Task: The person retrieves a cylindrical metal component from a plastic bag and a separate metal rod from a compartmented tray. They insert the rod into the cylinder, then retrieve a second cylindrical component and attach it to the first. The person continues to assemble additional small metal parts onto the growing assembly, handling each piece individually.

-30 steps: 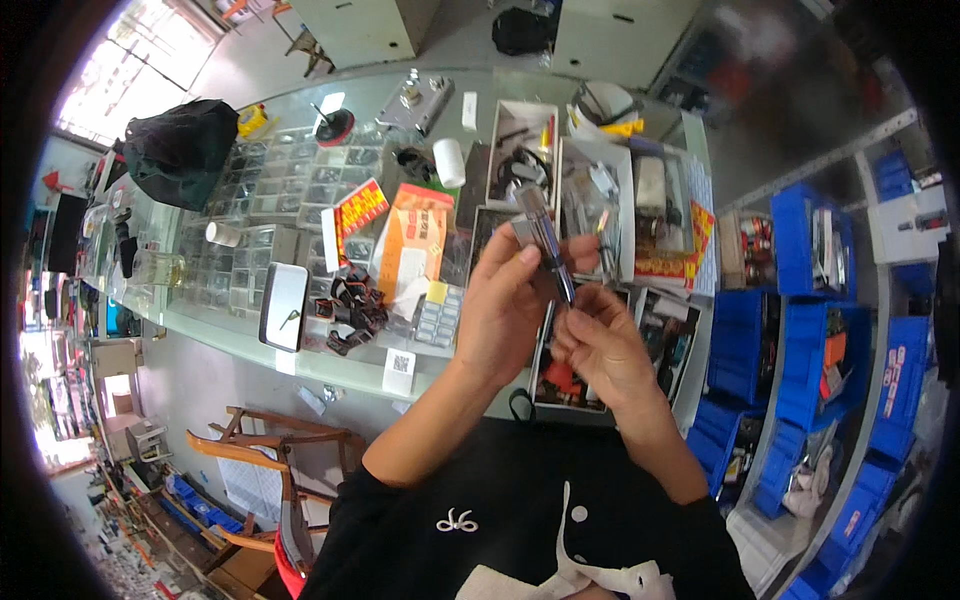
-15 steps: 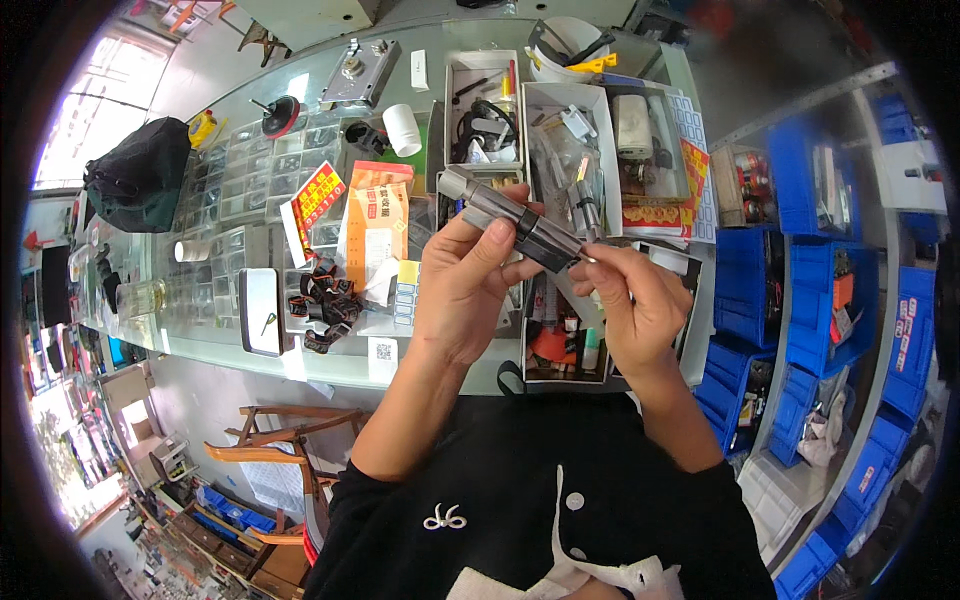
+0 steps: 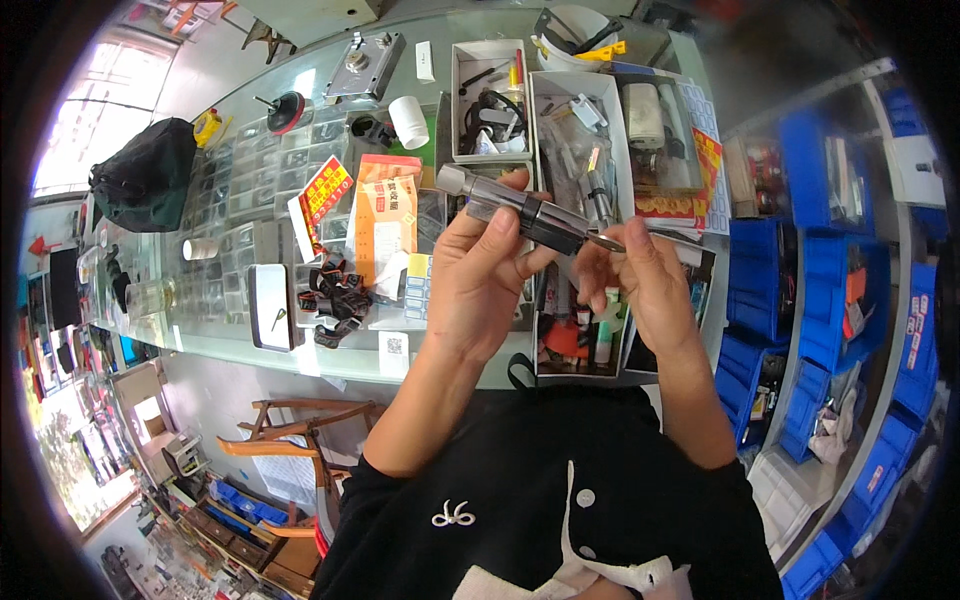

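Note:
Over the glass counter, my left hand [image 3: 478, 272] is closed around a silver lock cylinder [image 3: 555, 222] with a round knob at its upper left end and a dark band at its middle. A key [image 3: 606, 242] sticks out from the cylinder's right end. My right hand [image 3: 655, 290] is at that key, thumb raised on one side and the other fingers curled below. Its fingers partly hide the grip on the key's head.
Beyond my hands, a white box of small tools [image 3: 490, 155] stands beside a longer box of bagged parts [image 3: 545, 90]. Left lie an orange envelope [image 3: 385, 230], dark straps [image 3: 333, 300] and a shallow tray [image 3: 270, 310]. Blue bins [image 3: 755, 275] line the right.
My right thumb has lifted and the hand has shifted slightly up and right, so the key at the cylinder's end now shows. The left hand keeps its hold on the lock cylinder.

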A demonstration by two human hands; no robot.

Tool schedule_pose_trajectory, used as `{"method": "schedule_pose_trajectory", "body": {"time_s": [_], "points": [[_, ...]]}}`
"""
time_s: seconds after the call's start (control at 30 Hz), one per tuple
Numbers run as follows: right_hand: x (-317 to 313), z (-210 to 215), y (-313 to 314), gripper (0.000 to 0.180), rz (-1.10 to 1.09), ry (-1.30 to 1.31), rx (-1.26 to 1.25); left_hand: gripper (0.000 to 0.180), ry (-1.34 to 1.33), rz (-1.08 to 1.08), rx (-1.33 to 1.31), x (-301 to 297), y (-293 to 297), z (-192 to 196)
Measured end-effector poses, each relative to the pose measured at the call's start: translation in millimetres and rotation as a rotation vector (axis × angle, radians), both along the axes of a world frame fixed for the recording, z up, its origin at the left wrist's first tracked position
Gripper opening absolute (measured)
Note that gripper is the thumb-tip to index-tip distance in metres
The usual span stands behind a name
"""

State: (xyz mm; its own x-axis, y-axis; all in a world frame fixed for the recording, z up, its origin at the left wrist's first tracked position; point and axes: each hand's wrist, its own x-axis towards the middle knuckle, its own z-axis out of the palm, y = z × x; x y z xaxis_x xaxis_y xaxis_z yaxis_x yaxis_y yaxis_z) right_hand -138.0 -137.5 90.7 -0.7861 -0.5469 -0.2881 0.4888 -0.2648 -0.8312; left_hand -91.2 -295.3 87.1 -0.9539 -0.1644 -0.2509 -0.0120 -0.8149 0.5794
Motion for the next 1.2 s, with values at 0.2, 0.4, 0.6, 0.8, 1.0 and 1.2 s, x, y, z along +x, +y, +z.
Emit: {"method": "schedule_pose_trajectory", "body": {"time_s": [0.2,0.4,0.6,0.8,1.0,1.2], "points": [[7,3,-3,0.018,-0.094,0.304,0.213,0.032,-0.011,0.001,-0.046,1,2,-2],[5,3,-4,0.029,0.062,-0.384,-0.350,0.030,0.053,-0.019,-0.044,0,2,-5],[12,5,-6,0.029,0.111,-0.305,-0.336,0.031,0.086,-0.005,-0.030,1,-3,-7],[13,19,-5,0.030,0.091,0.013,0.030,0.031,0.106,-0.010,-0.069,1,-5,-7],[21,18,-11,0.035,0.100,-0.003,-0.002,0.031,0.201,-0.042,0.051,-6,-13,-8],[24,33,-1,0.031,-0.060,0.038,-0.182,0.032,0.118,0.179,0.232,-22,-56,-1]]}}
